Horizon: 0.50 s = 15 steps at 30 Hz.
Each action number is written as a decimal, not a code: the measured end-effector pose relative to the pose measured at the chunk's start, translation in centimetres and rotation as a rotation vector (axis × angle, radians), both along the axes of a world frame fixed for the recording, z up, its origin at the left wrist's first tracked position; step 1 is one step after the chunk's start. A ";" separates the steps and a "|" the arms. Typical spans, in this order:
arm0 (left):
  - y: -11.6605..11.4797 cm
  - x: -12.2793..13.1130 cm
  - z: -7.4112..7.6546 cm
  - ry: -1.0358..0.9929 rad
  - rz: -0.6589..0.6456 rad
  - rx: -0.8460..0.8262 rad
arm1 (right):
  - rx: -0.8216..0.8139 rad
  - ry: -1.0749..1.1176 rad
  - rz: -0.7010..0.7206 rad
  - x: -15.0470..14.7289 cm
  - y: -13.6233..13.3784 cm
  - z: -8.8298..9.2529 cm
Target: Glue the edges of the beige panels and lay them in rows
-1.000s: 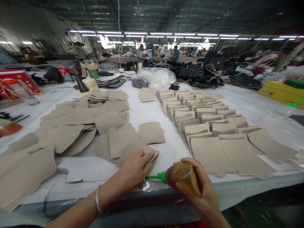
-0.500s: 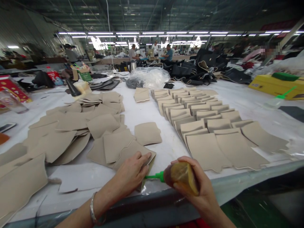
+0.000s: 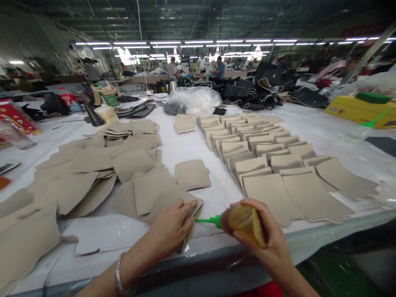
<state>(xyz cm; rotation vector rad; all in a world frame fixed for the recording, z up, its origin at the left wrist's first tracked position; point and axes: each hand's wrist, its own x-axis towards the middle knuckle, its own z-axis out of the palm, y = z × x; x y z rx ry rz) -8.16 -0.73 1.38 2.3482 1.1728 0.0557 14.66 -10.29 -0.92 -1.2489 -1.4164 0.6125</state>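
My left hand [image 3: 171,225] lies flat with fingers stretched out on a beige cut fabric piece [image 3: 173,198] near the table's front edge, pressing it down. My right hand [image 3: 256,233] grips a yellowish squeeze bottle [image 3: 246,220] with a green nozzle [image 3: 208,221]. The nozzle tip points left and touches the right edge of that piece, just beside my left fingertips. A single beige piece [image 3: 192,174] lies alone just beyond.
A loose heap of beige pieces [image 3: 93,165] covers the left of the white table [image 3: 192,144]. Neat overlapping rows of pieces [image 3: 262,156] fill the right. A plastic bag [image 3: 193,99] and black parts sit at the back. A yellow box [image 3: 355,109] stands far right. Other people work at distant tables.
The bottle nozzle has moved up along the piece's right edge, away from the table front. My left hand stays pressed on the piece. The view shifted slightly.
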 end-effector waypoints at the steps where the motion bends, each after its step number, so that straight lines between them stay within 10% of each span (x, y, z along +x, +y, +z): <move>1: 0.0 0.0 0.0 0.003 0.000 -0.010 | 0.000 0.001 0.037 0.0 0.0 0.0; 15: 0.5 0.2 0.3 -0.042 0.040 -0.096 | -0.098 0.108 -0.055 0.0 1.0 0.2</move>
